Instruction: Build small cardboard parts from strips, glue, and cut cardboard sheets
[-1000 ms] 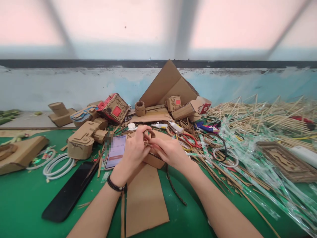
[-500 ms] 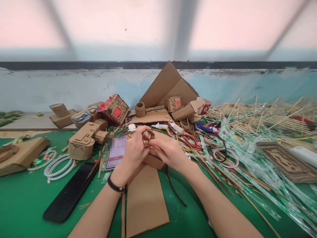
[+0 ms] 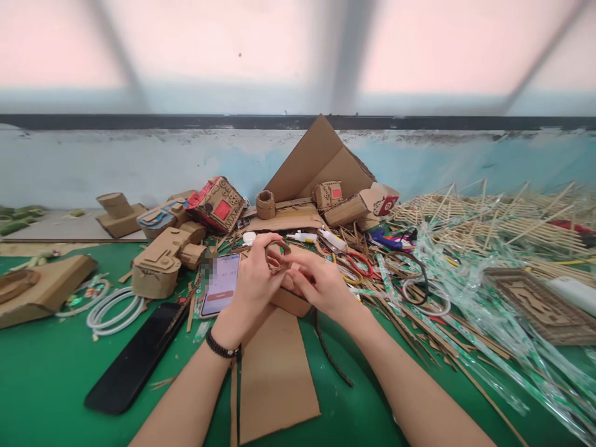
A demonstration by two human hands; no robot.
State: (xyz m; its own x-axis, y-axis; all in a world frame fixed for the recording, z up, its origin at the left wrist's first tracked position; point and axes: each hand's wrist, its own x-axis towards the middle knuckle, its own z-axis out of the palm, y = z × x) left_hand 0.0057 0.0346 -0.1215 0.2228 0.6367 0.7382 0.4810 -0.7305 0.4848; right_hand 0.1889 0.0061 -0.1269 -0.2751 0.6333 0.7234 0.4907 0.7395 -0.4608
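Observation:
My left hand (image 3: 254,273) curls around one side of a small ring of bent cardboard strip (image 3: 285,248), holding it above a cardboard box (image 3: 291,302). From the other side my right hand (image 3: 321,282) reaches in, its index finger and thumb closed at the ring's edge. Fingers cover part of the ring and the box top. Under my wrists a flat cardboard piece (image 3: 278,379) lies lengthwise towards me. A phone (image 3: 221,285) with a lit screen sits just left of my left hand.
Cardboard camera models (image 3: 156,267) stand at the left, near coiled white tubing (image 3: 112,313) and a long black object (image 3: 133,366). Glue bottles (image 3: 331,238) and scissors (image 3: 358,266) lie behind my hands. Stick frames (image 3: 465,217) and clear plastic strips (image 3: 470,310) fill the right.
The ring shows a wider opening between my hands. My right index finger has straightened and shifted along its edge. The view has moved slightly.

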